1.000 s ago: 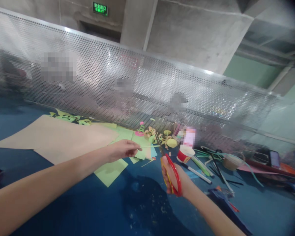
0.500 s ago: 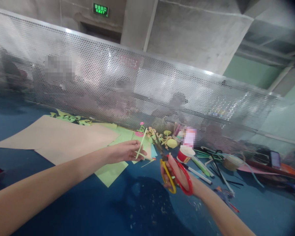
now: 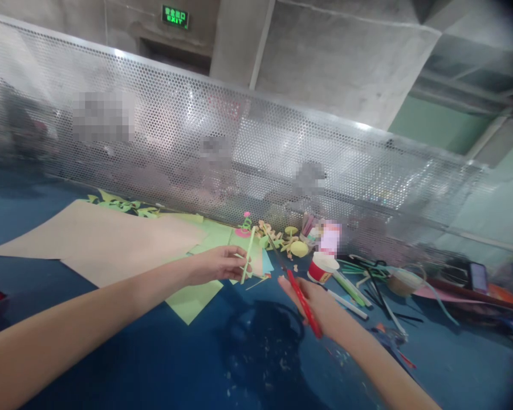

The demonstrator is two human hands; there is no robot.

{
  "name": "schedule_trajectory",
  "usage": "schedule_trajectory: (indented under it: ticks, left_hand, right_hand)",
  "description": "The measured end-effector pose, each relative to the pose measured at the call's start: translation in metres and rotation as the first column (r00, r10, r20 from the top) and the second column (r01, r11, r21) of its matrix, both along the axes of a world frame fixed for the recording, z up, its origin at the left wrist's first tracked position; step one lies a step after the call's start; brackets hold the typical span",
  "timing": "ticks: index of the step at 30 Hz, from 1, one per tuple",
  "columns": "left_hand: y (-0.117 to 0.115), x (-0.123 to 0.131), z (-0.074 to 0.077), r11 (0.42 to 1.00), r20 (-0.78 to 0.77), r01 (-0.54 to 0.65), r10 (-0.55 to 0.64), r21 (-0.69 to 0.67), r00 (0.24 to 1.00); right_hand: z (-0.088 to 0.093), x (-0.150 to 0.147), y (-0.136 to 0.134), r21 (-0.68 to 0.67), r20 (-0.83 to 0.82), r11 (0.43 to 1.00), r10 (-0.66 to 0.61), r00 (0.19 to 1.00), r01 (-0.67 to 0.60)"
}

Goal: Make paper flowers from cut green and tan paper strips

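My left hand (image 3: 216, 265) pinches a thin light-green paper strip (image 3: 248, 254) that stands nearly upright over the green paper sheets (image 3: 192, 299) on the blue table (image 3: 123, 353). My right hand (image 3: 314, 304) grips red-handled scissors (image 3: 301, 299), their blades pointing up and left toward the strip. The two hands are a short gap apart.
A large tan sheet (image 3: 98, 239) lies at the left. Paper cut-outs (image 3: 282, 236), a red and white cup (image 3: 322, 267), pens (image 3: 346, 299) and cords crowd the right. A perforated metal screen (image 3: 239, 148) runs along the table's far edge. Paper crumbs dot the near table.
My left hand lifted a green strip upright from the paper pile. My right hand turned the scissors so the handles show edge-on, and drifted slightly right.
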State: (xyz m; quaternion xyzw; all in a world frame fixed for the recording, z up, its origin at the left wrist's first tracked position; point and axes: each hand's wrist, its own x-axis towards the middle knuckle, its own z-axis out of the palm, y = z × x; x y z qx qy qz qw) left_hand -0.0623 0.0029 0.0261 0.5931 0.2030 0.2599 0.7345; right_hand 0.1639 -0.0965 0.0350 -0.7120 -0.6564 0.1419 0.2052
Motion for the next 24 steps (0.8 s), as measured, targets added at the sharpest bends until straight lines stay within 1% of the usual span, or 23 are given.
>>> schedule_trajectory:
  ticks: [1, 2, 3, 5, 7, 10, 13, 15, 17, 18, 19, 20, 21, 22, 23, 24]
  left_hand:
    - [0.0, 0.0, -0.001, 1.0, -0.007, -0.017, 0.017, 0.009, 1.0]
    - [0.001, 0.001, -0.003, 0.999, -0.018, -0.037, 0.037, 0.024, 0.999]
    - [0.001, 0.001, -0.005, 0.997, -0.029, -0.059, 0.06, 0.041, 0.998]
    - [0.003, 0.002, -0.008, 0.993, -0.04, -0.095, 0.098, 0.07, 0.994]
    - [0.004, 0.002, -0.01, 0.99, -0.04, -0.116, 0.119, 0.077, 0.992]
    - [0.006, 0.003, -0.013, 0.986, -0.048, -0.135, 0.14, 0.095, 0.989]
    - [0.006, 0.004, -0.015, 0.972, -0.073, -0.165, 0.179, 0.167, 0.981]
    - [0.004, 0.006, -0.017, 0.958, -0.085, -0.168, 0.192, 0.233, 0.978]
    - [-0.001, 0.011, -0.02, 0.942, -0.084, -0.165, 0.197, 0.293, 0.977]
    - [-0.004, 0.013, -0.022, 0.934, -0.081, -0.159, 0.194, 0.321, 0.978]
    - [-0.007, 0.016, -0.025, 0.927, -0.079, -0.148, 0.186, 0.345, 0.979]
    - [-0.011, 0.02, -0.027, 0.921, -0.076, -0.136, 0.175, 0.366, 0.982]
    - [-0.015, 0.023, -0.03, 0.915, -0.071, -0.124, 0.163, 0.383, 0.984]
    - [-0.018, 0.026, -0.032, 0.911, -0.065, -0.115, 0.152, 0.397, 0.986]
    - [-0.022, 0.028, -0.034, 0.906, -0.059, -0.109, 0.146, 0.409, 0.988]
    - [-0.025, 0.03, -0.036, 0.902, -0.054, -0.11, 0.145, 0.418, 0.988]
  right_hand:
    - [-0.002, 0.004, 0.002, 0.04, 0.171, 0.999, -0.041, 0.984, 0.035]
    - [-0.004, 0.007, 0.004, 0.062, 0.309, 0.995, -0.089, 0.947, 0.074]
    - [-0.008, 0.012, 0.007, 0.08, 0.406, 0.99, -0.138, 0.904, 0.115]
    - [-0.017, 0.02, 0.013, 0.108, 0.503, 0.979, -0.205, 0.839, 0.174]
    - [-0.027, 0.028, 0.018, 0.132, 0.541, 0.973, -0.231, 0.809, 0.19]
    - [-0.036, 0.036, 0.022, 0.134, 0.541, 0.977, -0.214, 0.813, 0.168]
    - [-0.038, 0.038, 0.022, 0.123, 0.543, 0.983, -0.18, 0.82, 0.134]
    - [-0.035, 0.036, 0.021, 0.167, 0.539, 0.979, -0.189, 0.821, 0.115]
    - [-0.03, 0.029, 0.02, 0.265, 0.487, 0.963, -0.173, 0.856, 0.044]
    - [-0.027, 0.023, 0.018, 0.313, 0.427, 0.95, -0.129, 0.895, -0.013]
    - [-0.024, 0.016, 0.016, 0.347, 0.334, 0.935, -0.043, 0.942, -0.08]
    - [-0.022, 0.008, 0.014, 0.358, 0.194, 0.922, 0.079, 0.978, -0.145]
    - [-0.02, -0.001, 0.012, 0.327, 0.025, 0.921, 0.215, 0.976, -0.211]
    - [-0.02, -0.01, 0.009, 0.311, -0.139, 0.921, 0.29, 0.947, -0.236]
    - [-0.02, -0.017, 0.007, 0.299, -0.256, 0.919, 0.336, 0.907, -0.257]
    - [-0.021, -0.024, 0.005, 0.295, -0.336, 0.918, 0.359, 0.871, -0.265]
